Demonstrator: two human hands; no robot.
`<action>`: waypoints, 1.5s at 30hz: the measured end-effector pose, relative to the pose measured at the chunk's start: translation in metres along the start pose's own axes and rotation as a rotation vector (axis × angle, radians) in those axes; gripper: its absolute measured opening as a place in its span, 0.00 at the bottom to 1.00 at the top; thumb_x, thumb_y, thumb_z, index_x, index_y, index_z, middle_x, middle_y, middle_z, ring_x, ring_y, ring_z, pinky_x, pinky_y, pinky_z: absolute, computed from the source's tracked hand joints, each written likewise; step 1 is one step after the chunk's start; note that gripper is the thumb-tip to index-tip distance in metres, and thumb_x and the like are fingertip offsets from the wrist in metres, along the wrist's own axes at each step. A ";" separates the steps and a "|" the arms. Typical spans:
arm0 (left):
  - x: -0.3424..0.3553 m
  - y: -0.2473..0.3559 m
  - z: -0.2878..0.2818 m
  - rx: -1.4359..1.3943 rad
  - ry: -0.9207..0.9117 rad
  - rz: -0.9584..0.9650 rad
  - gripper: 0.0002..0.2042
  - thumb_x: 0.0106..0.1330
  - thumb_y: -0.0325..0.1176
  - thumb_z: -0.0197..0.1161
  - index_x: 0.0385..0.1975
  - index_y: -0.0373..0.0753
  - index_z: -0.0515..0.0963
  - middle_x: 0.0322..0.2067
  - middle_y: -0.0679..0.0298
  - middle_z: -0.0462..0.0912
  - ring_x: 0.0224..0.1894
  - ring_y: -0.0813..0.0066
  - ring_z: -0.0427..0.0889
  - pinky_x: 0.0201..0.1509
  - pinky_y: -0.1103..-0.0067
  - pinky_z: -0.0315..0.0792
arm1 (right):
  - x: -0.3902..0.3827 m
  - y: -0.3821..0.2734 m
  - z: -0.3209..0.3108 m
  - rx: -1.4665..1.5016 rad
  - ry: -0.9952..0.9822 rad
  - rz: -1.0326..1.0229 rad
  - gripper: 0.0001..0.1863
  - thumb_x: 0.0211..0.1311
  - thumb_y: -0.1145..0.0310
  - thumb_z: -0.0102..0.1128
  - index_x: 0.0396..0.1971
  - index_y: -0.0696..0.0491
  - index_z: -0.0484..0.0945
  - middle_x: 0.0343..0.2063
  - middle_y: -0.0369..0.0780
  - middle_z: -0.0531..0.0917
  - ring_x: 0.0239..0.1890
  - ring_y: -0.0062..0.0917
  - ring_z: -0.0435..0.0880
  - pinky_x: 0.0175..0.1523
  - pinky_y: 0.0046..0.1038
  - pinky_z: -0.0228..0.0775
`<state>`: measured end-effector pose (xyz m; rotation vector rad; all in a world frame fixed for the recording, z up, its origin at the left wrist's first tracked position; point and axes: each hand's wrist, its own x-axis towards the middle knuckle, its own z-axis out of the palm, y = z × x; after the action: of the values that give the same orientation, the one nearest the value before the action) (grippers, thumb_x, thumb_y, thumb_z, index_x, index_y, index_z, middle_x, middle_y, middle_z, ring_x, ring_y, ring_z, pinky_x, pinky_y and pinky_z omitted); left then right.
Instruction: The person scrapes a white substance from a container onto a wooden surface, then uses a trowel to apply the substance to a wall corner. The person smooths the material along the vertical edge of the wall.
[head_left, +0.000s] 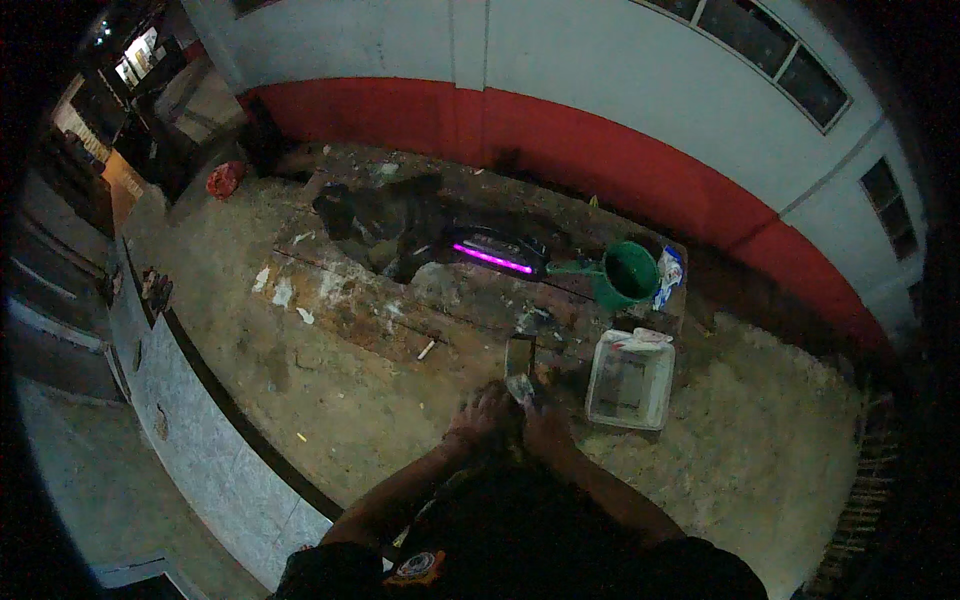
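Both hands meet low in the middle of the view, fingers curled together around a small pale thing (520, 388) — too small and dim to tell what it is. The left hand (482, 418) grips it from the left with fingers bent in; the right hand (546, 422) presses against it from the right, fingers closed too. The two hands touch each other, and the forearms run down to the lower edge, over dark clothing.

Just above the fingers a flat dark slab (519, 352) stands on end at the near edge of a wooden board (370, 300), and the pale thing sits right at its foot. The board is worn, smeared with white patches, and lies on a dirt floor (330, 400).

To the right of the hands, near but apart, a clear plastic tub (630, 380) rests on the ground with a white lid or rag at its far rim. Beyond it stands a green pot (628, 273) with a long handle or spout pointing left, and a small packet (669, 277) leans just beside it.

Farther up the board lies a dark device with a glowing purple strip (492, 259), next to a dark heap (385, 220). Behind all this runs a wall — a red band (600, 150) below, white above. A grey ledge (190, 420) borders the floor on the left.
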<state>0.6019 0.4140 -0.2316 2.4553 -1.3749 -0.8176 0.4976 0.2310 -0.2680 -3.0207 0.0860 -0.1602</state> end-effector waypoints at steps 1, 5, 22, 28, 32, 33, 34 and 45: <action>-0.001 -0.001 0.002 -0.036 -0.028 -0.021 0.34 0.69 0.47 0.56 0.74 0.46 0.56 0.74 0.51 0.57 0.73 0.49 0.61 0.70 0.51 0.59 | -0.007 -0.003 -0.003 0.106 -0.052 0.067 0.25 0.56 0.71 0.59 0.54 0.66 0.77 0.30 0.51 0.80 0.37 0.46 0.80 0.52 0.48 0.73; 0.000 0.002 -0.002 0.010 0.022 0.000 0.34 0.69 0.49 0.57 0.74 0.49 0.58 0.75 0.53 0.55 0.73 0.49 0.61 0.70 0.50 0.60 | -0.015 -0.015 -0.019 0.372 -0.205 0.274 0.28 0.56 0.72 0.59 0.59 0.67 0.73 0.37 0.56 0.81 0.40 0.49 0.82 0.51 0.46 0.75; -0.006 0.000 0.005 0.051 -0.015 0.001 0.45 0.63 0.59 0.62 0.77 0.49 0.50 0.74 0.52 0.55 0.75 0.48 0.55 0.69 0.48 0.59 | -0.020 -0.007 -0.001 0.060 -0.075 0.094 0.27 0.65 0.72 0.51 0.66 0.55 0.70 0.45 0.57 0.79 0.39 0.50 0.83 0.45 0.47 0.79; 0.002 -0.011 0.029 0.053 0.014 -0.026 0.36 0.71 0.55 0.56 0.76 0.52 0.54 0.72 0.53 0.60 0.72 0.45 0.60 0.69 0.47 0.61 | 0.046 0.031 0.031 0.384 -0.284 0.417 0.28 0.70 0.67 0.51 0.69 0.55 0.65 0.43 0.54 0.80 0.38 0.39 0.84 0.44 0.43 0.78; 0.020 -0.018 0.044 0.040 0.034 -0.067 0.38 0.68 0.48 0.59 0.76 0.45 0.53 0.72 0.51 0.60 0.69 0.47 0.66 0.67 0.54 0.65 | 0.024 0.050 0.023 1.362 -0.168 0.530 0.25 0.73 0.61 0.53 0.65 0.56 0.69 0.42 0.45 0.82 0.38 0.26 0.82 0.44 0.34 0.77; 0.027 -0.017 0.049 -0.034 0.042 -0.139 0.38 0.67 0.48 0.60 0.75 0.44 0.54 0.71 0.50 0.61 0.68 0.47 0.67 0.66 0.55 0.67 | 0.012 0.054 0.020 1.613 -0.198 0.637 0.24 0.74 0.60 0.53 0.64 0.56 0.71 0.42 0.42 0.83 0.38 0.24 0.82 0.44 0.32 0.77; 0.031 -0.012 0.054 -0.140 -0.005 -0.242 0.38 0.65 0.47 0.61 0.74 0.43 0.56 0.70 0.50 0.63 0.67 0.47 0.68 0.65 0.56 0.68 | 0.001 0.056 0.018 1.608 -0.206 0.563 0.24 0.73 0.61 0.54 0.63 0.56 0.71 0.42 0.40 0.83 0.38 0.23 0.82 0.45 0.30 0.76; 0.042 0.004 0.072 -0.261 0.352 -0.445 0.25 0.62 0.44 0.65 0.56 0.41 0.68 0.55 0.49 0.74 0.53 0.45 0.79 0.48 0.56 0.77 | -0.006 0.033 -0.017 0.948 -0.194 0.418 0.32 0.70 0.64 0.51 0.72 0.55 0.61 0.59 0.50 0.78 0.60 0.38 0.77 0.62 0.36 0.68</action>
<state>0.5766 0.3824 -0.3044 2.5607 -0.5721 -0.5589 0.4885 0.1968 -0.2555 -2.0064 0.4664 0.1090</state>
